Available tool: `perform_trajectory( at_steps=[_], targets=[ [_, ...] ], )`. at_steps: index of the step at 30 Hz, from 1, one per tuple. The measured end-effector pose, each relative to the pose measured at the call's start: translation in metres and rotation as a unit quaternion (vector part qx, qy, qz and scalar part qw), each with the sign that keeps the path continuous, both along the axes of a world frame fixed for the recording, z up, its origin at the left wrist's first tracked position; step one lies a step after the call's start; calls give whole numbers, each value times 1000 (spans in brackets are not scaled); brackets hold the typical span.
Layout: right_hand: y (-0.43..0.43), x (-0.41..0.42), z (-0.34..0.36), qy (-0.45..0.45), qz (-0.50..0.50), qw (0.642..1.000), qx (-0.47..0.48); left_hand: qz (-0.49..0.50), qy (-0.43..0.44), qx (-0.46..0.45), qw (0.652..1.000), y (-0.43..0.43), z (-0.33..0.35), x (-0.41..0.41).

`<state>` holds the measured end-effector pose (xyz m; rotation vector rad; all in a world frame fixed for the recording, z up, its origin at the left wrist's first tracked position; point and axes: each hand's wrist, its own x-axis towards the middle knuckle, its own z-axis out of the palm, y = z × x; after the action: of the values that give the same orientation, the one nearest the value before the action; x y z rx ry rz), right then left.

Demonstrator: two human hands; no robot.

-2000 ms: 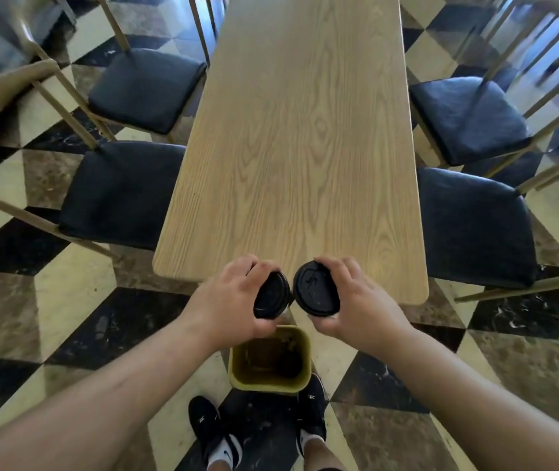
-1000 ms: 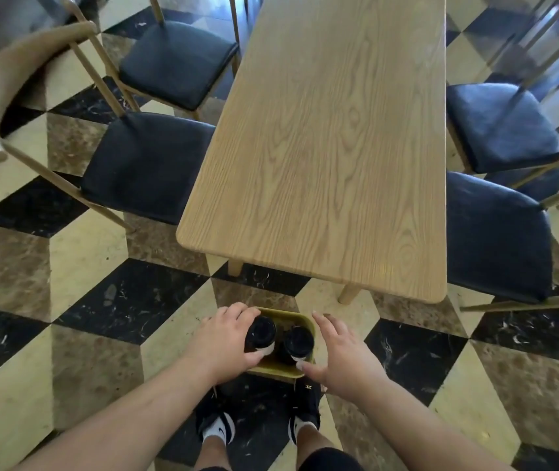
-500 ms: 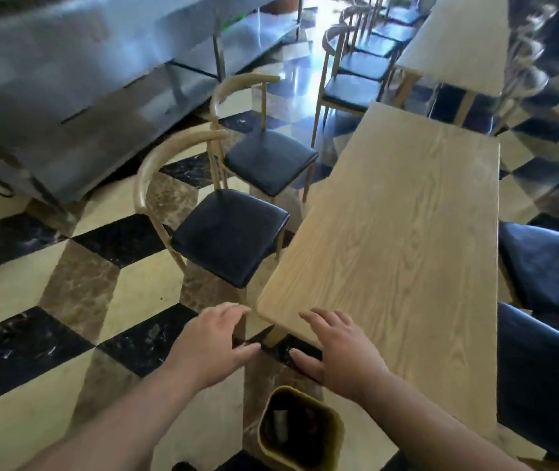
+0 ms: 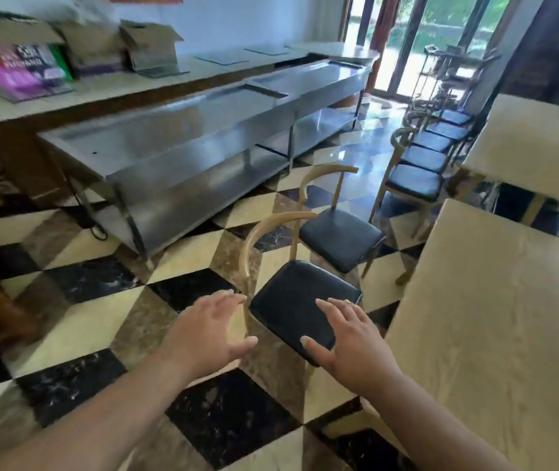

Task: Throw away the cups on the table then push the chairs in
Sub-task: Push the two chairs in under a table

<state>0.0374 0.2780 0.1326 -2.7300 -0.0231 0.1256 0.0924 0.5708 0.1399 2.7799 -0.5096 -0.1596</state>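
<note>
No cups are seen on the wooden surface (image 4: 495,317), so the step in hand is judged to be the pushing-in of chairs. The nearest chair (image 4: 300,300) stands pulled out from the surface's long edge, its black seat angled away and its curved wooden backrest (image 4: 264,229) towards the steel counter (image 4: 203,137); a second chair (image 4: 339,232) stands just beyond it, likewise pulled out. Both hands are held open with fingers spread and nothing in the grip: the left hand (image 4: 210,331) hovers beside the backrest's near post, the right hand (image 4: 349,341) over the seat's near corner, and whether either is touching the chair cannot be told. The push would best be made with one hand placed on the backrest and one on the seat edge, so that the chair is first turned square to the surface and then slid straight under, without the legs being caught. Attention should be given to the table leg (image 4: 404,277) seen under the surface near the second chair, and to the gap between the two seats, which is narrow. Open floor (image 4: 84,321) lies between the chairs and the counter, so room for stepping round behind the backrest is available on that side.
</note>
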Motion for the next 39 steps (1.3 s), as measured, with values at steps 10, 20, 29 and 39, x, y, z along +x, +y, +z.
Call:
perform_trajectory(
  at_steps=[10,20,29,39],
  targets=[
    [85,114,30,-21,48,999,15,53,-2,14,998,93,49,89],
    [115,291,-1,-23,59,996,70,53,-26,68,996,112,64,251],
    [108,466,-10,-7,54,997,61,72,1,103,992,117,77,412],
    [103,583,-21,-5,14,998,57,39,29,85,995,110,59,557]
  ],
)
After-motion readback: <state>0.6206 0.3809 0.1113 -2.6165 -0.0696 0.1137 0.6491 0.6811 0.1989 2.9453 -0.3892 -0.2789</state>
